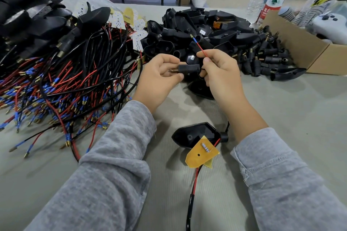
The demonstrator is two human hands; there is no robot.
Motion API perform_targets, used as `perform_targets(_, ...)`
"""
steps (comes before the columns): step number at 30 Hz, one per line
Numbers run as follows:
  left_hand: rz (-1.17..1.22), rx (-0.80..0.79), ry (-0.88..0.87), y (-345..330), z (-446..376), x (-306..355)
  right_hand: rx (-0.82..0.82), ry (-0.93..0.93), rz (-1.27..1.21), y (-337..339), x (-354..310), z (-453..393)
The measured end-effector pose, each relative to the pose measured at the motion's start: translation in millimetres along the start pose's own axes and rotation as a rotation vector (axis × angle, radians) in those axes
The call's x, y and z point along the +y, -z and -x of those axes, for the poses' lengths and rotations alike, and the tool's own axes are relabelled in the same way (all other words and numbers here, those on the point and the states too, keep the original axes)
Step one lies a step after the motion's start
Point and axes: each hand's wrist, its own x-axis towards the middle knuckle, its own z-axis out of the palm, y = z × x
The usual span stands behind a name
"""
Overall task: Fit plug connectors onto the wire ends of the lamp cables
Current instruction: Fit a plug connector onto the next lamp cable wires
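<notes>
In the head view, the left hand (159, 73) pinches a black plug connector (188, 69) between thumb and fingers, holding it roughly level over the table (281, 118), with its threaded brass stud (173, 70) pointing left past the fingertips. The right hand (217, 67) meets the connector's other end, its fingers curled round a thin red wire (201, 49) that rises up and away from the hand to a blue-sleeved brass terminal (193, 37) at its tip, standing free in the air above the pile of black lamp housings (206, 24). A black strand seems to loop between the right fingers and the connector's mouth, though whether it already runs inside cannot be told. Near the person, a black lamp housing (195, 134) lies on the table with a yellow circuit board (201, 153) resting against it and its red-and-black cable (194, 184) trailing toward the lower edge; this looks like the unit being worked. To the left lies a heap of red and black terminated cables (56, 80), and to the right a cluster of loose connectors (262, 58) beside a cardboard box (300, 47). The step in hand appears to be threading the wire ends through the connector. The next move likely calls for bringing the free terminal down to the connector's open end, lining it with the bore, and feeding it through while the left hand keeps the connector steady; the thin wire may buckle if pushed from too far back.
</notes>
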Motion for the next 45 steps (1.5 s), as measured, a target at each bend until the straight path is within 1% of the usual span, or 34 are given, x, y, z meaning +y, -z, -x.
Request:
perform_targets(5,0.037,0.057,0.059,0,-3,0,0.021,-0.015,0.033,-1,0,-1)
perform_targets(8,0.075,0.070,0.061,-1,-3,1,0.024,-0.025,0.048,0,0,0)
perform_targets(14,0.299,0.084,0.088,4,-1,7,-0.004,-0.013,0.082,2,-4,3)
perform_targets(16,0.355,0.095,0.117,5,-1,8,-0.043,-0.005,0.095,2,-5,4)
perform_targets(20,0.452,0.164,0.146,7,-3,9,-0.173,0.047,0.167,2,-5,7)
perform_targets(22,0.485,0.199,0.155,8,-4,8,-0.195,0.061,0.176,2,-5,6)
perform_targets(26,0.485,0.249,0.158,7,-5,7,-0.183,0.080,0.189,1,-2,4)
perform_targets(28,0.500,0.273,0.167,7,-5,7,-0.152,0.094,0.210,1,-1,3)
perform_targets(31,0.531,0.298,0.186,8,-5,8,-0.140,0.080,0.168,3,0,2)
perform_targets(35,0.567,0.274,0.226,6,-5,11,-0.165,0.077,0.124,4,1,2)
perform_targets(38,0.633,0.221,0.293,5,-4,14,-0.185,0.070,0.077,5,0,2)
perform_targets(41,0.551,0.139,0.307,3,-2,15,-0.194,0.062,0.038,5,0,1)
perform_targets(45,0.496,0.120,0.285,1,-1,15,-0.176,0.048,0.010,6,1,0)
